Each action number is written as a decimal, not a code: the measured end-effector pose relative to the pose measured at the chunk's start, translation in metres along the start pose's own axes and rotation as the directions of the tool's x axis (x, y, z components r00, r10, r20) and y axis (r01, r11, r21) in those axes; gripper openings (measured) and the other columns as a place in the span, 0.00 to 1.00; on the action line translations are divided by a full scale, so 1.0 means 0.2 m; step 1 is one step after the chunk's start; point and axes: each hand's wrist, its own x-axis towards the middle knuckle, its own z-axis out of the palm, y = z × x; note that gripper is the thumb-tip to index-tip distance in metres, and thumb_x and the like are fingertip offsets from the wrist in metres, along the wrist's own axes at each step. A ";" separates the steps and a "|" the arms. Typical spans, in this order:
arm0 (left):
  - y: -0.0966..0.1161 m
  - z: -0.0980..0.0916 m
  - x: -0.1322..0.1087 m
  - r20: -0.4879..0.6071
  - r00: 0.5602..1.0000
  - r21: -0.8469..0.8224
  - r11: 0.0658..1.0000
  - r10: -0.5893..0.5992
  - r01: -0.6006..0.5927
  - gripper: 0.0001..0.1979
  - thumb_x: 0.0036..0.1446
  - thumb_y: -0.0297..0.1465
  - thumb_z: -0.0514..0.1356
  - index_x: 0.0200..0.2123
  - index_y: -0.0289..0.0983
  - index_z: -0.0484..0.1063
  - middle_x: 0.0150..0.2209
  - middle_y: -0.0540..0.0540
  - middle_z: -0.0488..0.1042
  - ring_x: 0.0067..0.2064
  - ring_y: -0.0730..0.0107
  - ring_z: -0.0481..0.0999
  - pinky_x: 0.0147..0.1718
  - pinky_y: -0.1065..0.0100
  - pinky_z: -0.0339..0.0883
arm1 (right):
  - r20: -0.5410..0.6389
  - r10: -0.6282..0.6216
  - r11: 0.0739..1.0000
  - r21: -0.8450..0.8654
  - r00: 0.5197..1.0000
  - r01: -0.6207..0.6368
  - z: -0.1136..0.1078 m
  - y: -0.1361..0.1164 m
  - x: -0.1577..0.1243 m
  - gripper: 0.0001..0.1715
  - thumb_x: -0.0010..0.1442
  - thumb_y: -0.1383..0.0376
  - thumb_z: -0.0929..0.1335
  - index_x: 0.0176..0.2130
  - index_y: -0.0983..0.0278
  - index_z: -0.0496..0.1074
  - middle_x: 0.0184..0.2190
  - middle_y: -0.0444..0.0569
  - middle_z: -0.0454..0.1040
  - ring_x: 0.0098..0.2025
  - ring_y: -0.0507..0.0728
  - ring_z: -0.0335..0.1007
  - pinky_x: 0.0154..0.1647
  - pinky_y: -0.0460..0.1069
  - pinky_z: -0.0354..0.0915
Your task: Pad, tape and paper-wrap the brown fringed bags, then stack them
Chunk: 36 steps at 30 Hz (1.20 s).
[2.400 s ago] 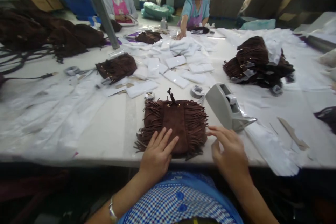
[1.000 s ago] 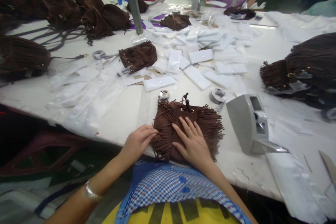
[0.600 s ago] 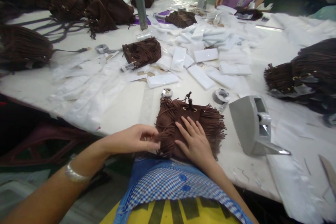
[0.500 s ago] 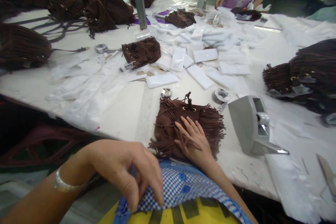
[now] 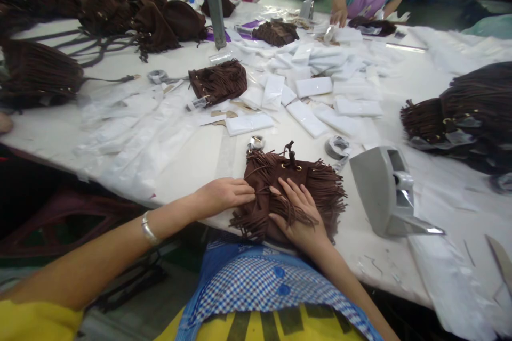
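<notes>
A small brown suede bag point(image 5: 320, 184) with long fringes lies flat at the near edge of the white table point(image 5: 188, 165). My right hand point(image 5: 301, 216) presses flat on its middle, fingers spread, with some fringe strands draped over them. My left hand point(image 5: 226, 193) rests at the bag's left edge, fingers together pinching at the fringe there. A knotted drawstring and two gold eyelets show at the bag's top.
A grey tape dispenser point(image 5: 386, 192) stands right of the bag. Tape rolls point(image 5: 336, 146), white folded packets point(image 5: 304, 117) and plastic sheets cover the table. Further brown fringed bags lie at the centre point(image 5: 218, 82), left point(image 5: 38, 72) and right point(image 5: 464, 112). Two people work across the table.
My left hand dropped off the table toward my lap half a second ago and has come back to the bag's left fringe. My right hand stayed pressed on the bag.
</notes>
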 end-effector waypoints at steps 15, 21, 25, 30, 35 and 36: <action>0.03 -0.06 -0.08 -0.069 0.998 -0.076 0.997 -0.010 0.005 0.12 0.67 0.27 0.50 0.42 0.39 0.74 0.39 0.44 0.78 0.39 0.71 0.77 0.43 0.70 0.73 | 0.055 0.053 0.998 0.023 0.997 -0.055 -0.01 -0.01 0.00 0.38 0.64 0.44 0.63 0.66 0.58 0.60 0.68 0.47 0.58 0.69 0.62 0.51 0.69 0.62 0.50; 0.09 0.07 -0.22 -0.256 0.966 0.139 0.988 -0.031 0.068 0.11 0.66 0.24 0.53 0.45 0.40 0.74 0.39 0.46 0.80 0.42 0.71 0.78 0.47 0.67 0.73 | 0.080 0.063 0.998 0.017 0.995 -0.064 -0.01 -0.04 0.02 0.38 0.65 0.44 0.63 0.65 0.59 0.61 0.68 0.47 0.57 0.70 0.62 0.50 0.70 0.62 0.50; 0.13 0.09 -0.24 -0.235 0.970 0.146 0.985 -0.058 0.094 0.15 0.64 0.22 0.55 0.52 0.39 0.71 0.52 0.42 0.77 0.57 0.62 0.72 0.59 0.55 0.66 | 0.071 0.063 0.997 0.038 0.995 -0.066 -0.01 -0.05 0.03 0.37 0.65 0.45 0.63 0.65 0.60 0.61 0.68 0.48 0.57 0.70 0.63 0.50 0.70 0.63 0.49; 0.14 0.13 -0.25 -0.230 0.973 0.119 0.993 0.006 0.023 0.16 0.65 0.22 0.53 0.54 0.38 0.70 0.49 0.42 0.78 0.51 0.66 0.76 0.53 0.62 0.72 | 0.034 0.055 0.997 0.048 0.998 -0.057 -0.02 -0.05 0.02 0.37 0.65 0.46 0.64 0.65 0.60 0.62 0.67 0.49 0.58 0.70 0.63 0.50 0.70 0.62 0.49; 0.18 0.01 -0.24 -0.090 0.971 0.054 0.972 -0.224 0.229 0.13 0.60 0.21 0.53 0.43 0.38 0.73 0.42 0.44 0.78 0.44 0.65 0.77 0.43 0.66 0.74 | 0.001 0.082 0.995 0.052 0.997 -0.082 -0.01 -0.07 0.02 0.35 0.65 0.46 0.64 0.64 0.61 0.63 0.67 0.49 0.59 0.70 0.62 0.50 0.71 0.61 0.47; 0.21 -0.03 -0.21 -0.109 0.951 0.038 0.955 -0.289 0.294 0.12 0.60 0.21 0.53 0.41 0.38 0.73 0.42 0.44 0.78 0.43 0.65 0.77 0.42 0.66 0.74 | -0.006 0.096 0.994 0.053 0.995 -0.096 0.00 -0.08 0.03 0.36 0.65 0.46 0.64 0.64 0.61 0.63 0.67 0.49 0.59 0.70 0.62 0.50 0.71 0.61 0.46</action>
